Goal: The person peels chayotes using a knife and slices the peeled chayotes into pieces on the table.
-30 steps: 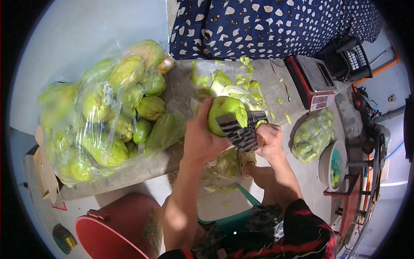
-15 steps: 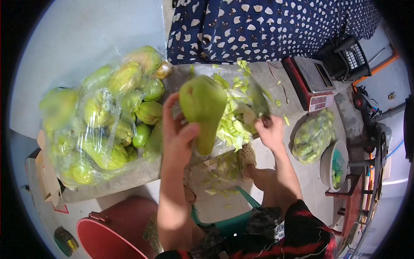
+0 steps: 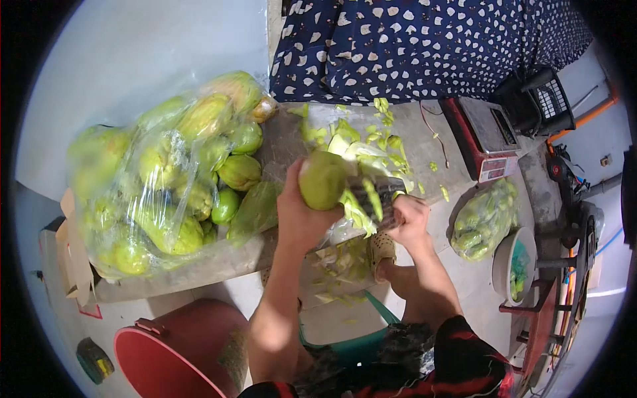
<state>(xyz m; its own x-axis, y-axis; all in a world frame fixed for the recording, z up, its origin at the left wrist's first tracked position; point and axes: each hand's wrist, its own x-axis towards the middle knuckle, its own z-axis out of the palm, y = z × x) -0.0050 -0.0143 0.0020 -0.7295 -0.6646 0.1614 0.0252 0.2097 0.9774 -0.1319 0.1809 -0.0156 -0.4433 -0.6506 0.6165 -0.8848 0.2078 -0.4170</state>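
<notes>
My left hand (image 3: 302, 212) is wrapped round a green papaya (image 3: 323, 180), holding it over the table edge with its rounded end up toward me. My right hand (image 3: 408, 217) grips a broad-bladed knife (image 3: 383, 196), its dark blade smeared by motion against the papaya's right side. A strip of green peel (image 3: 372, 198) shows in front of the blade. Behind both hands, a pile of pale and green peelings (image 3: 355, 147) lies on the concrete table. Left of my left hand, a clear plastic bag (image 3: 176, 152) holds several green papayas.
A red scale (image 3: 488, 136) and a black basket (image 3: 541, 99) stand at the back right. A bagged green bundle (image 3: 486, 219) and a white bucket (image 3: 502, 265) are to the right. A red tub (image 3: 179, 351) stands at the lower left. Peelings (image 3: 338, 265) litter the floor.
The papaya has turned from lying lengthwise in view to end-up. My right hand has brought the knife from the right against it, and a peel strip has appeared.
</notes>
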